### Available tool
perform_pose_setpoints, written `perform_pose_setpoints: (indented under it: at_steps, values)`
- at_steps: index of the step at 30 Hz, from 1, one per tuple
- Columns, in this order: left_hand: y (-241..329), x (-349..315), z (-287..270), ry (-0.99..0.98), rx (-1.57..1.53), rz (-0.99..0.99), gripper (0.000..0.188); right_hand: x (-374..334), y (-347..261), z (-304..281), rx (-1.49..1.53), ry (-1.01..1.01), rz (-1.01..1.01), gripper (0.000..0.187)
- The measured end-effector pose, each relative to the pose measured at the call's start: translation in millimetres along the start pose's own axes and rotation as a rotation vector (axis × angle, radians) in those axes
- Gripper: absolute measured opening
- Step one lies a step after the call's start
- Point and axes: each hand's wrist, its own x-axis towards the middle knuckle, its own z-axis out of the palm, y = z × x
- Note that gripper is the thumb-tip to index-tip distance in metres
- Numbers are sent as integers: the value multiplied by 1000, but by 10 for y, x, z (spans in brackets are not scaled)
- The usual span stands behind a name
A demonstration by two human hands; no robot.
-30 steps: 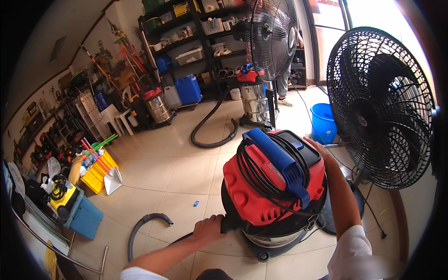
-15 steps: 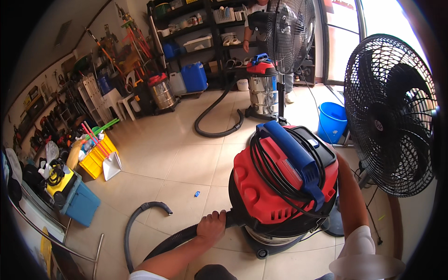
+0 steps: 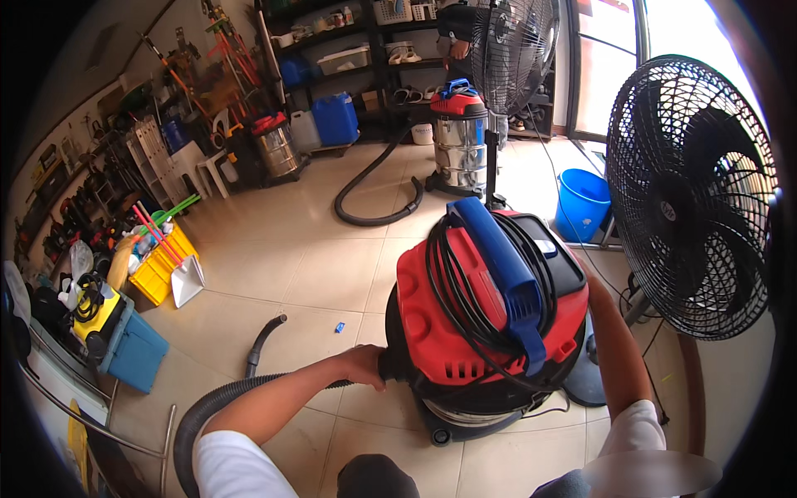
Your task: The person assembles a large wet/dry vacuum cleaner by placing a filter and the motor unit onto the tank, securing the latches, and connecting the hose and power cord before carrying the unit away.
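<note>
The hose (image 3: 207, 407) is gripped by the left hand (image 3: 364, 365) at lower centre. Right of centre, beside the vacuum (image 3: 415, 290), the right hand's (image 3: 592, 278) grip cannot be told.

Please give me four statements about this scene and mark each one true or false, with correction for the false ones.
1. The left hand holds the black hose at the near vacuum. True.
2. The black cord of this vacuum lies straight on the floor. False: most is coiled on the red top.
3. A white dustpan is beside the yellow crate. True.
4. The blue bucket stands left of the yellow crate. False: it is to the right, near the closer fan.
</note>
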Motion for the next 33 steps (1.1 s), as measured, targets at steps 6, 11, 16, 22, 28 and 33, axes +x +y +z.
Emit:
perform_pose_setpoints:
  at_steps: [6, 11, 16, 22, 28, 33]
  values:
    - [-19, -184, 572, 870, 734, 7, 50, -177, -82, -60, 28, 58, 23, 34]
    - [-169, -40, 595, 749, 449, -148, 43, -194, -52, -27, 59, 62, 53, 33]
    - [-47, -213, 155, 299, 267, -101, 48, -129, -38, 23, 105, 70, 70, 32]
    - [5, -90, 82, 321, 250, -152, 46, -122, 57, -105, 133, 139, 85, 32]
    - [-219, -46, 304, 724, 393, -201, 29, -798, -112, 702, 52, 463, 201, 39]
    - [-298, 145, 259, 858, 497, -69, 28, -1814, -36, 754, -129, 224, 364, 35]
